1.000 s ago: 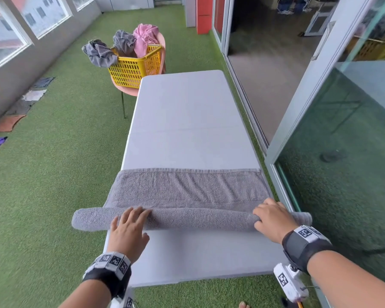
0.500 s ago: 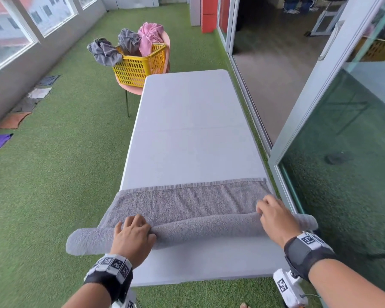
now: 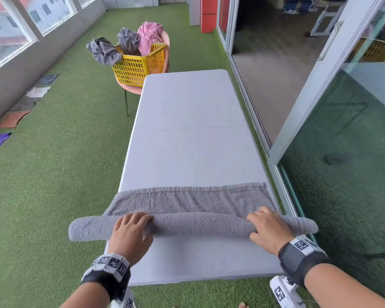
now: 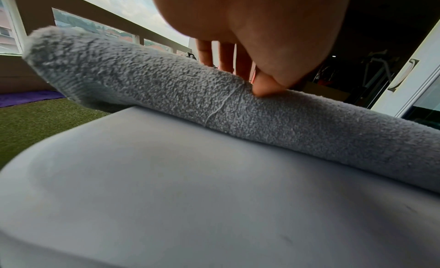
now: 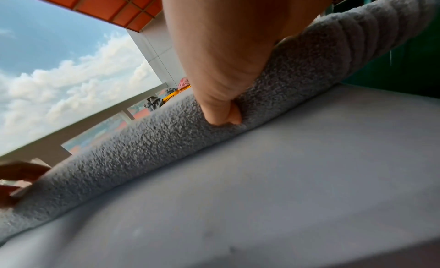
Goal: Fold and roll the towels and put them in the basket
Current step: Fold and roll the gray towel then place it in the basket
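Rolling in hand: grey towel (image 3: 193,225) lies across the near end of the white desk (image 3: 193,134), about half wound into a long roll, with a flat unrolled strip lying beyond it toward the far end. Both roll ends overhang the desk edges; the left end sags slightly over the grass.

Left hand (image 3: 131,232) sits on top of the roll left of centre, fingers draped over the crest and curled onto the far side, thumb pressing the near face, as the left wrist view shows. Right hand (image 3: 269,227) grips near the right end, fingers curled over the top, thumb (image 5: 223,114) dug into the near side and denting the pile. Both hands are closed round the roll.

Handling, as a judgement: thick terry, soft and limp, light, not fragile, with plenty of friction against skin. It has no stiffness of its own, so the roll holds shape only under pressure and looks likely to loosen or telescope at the unsupported ends. The hands are set well apart, which should keep the winding even. For lifting, best to take it round the full girth with the loose hem trapped under the fingers.

Yellow basket (image 3: 140,65) stands on a pink chair at the far left corner of the desk, well apart from the roll, with grey and pink towels heaped in it.
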Motion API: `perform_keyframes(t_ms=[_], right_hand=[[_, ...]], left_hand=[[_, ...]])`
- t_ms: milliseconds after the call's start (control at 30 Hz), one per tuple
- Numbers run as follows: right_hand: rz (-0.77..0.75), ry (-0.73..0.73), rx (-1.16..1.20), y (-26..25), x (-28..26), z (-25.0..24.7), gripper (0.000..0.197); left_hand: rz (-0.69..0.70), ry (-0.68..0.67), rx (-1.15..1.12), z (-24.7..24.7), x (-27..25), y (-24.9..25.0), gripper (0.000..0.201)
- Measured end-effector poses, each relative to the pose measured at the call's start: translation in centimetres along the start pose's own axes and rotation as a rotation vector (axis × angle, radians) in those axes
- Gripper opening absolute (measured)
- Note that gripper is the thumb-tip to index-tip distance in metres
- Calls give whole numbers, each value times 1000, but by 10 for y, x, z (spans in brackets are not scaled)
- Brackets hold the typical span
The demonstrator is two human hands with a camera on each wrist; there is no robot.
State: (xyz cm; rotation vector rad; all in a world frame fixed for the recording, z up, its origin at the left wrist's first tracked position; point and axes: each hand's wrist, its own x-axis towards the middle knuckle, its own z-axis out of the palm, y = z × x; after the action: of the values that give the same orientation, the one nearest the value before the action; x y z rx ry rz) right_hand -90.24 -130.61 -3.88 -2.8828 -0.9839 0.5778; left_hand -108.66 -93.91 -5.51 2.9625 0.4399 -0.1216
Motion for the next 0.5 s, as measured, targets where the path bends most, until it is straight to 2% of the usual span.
perform_keyframes(t_ms=[67, 133, 200, 300, 367, 500], right_hand=[[19, -70, -9, -1, 0, -2, 23], [26, -107, 3, -1, -1, -2, 16], [45, -143, 17, -1, -2, -2, 18], [108, -184, 63, 0, 2, -5, 21], [161, -177, 93, 2, 5, -6, 22], [211, -77, 47, 3, 8, -11, 11]], left_hand=[[12, -33, 19, 2, -1, -3, 57], [13, -36, 32, 3, -1, -2, 50], [10, -14, 25, 3, -2, 2, 39], [5, -15, 15, 4, -5, 7, 33], [-12, -36, -1, 2, -4, 9, 31], [-41, -115, 28, -1, 1, 12, 37]])
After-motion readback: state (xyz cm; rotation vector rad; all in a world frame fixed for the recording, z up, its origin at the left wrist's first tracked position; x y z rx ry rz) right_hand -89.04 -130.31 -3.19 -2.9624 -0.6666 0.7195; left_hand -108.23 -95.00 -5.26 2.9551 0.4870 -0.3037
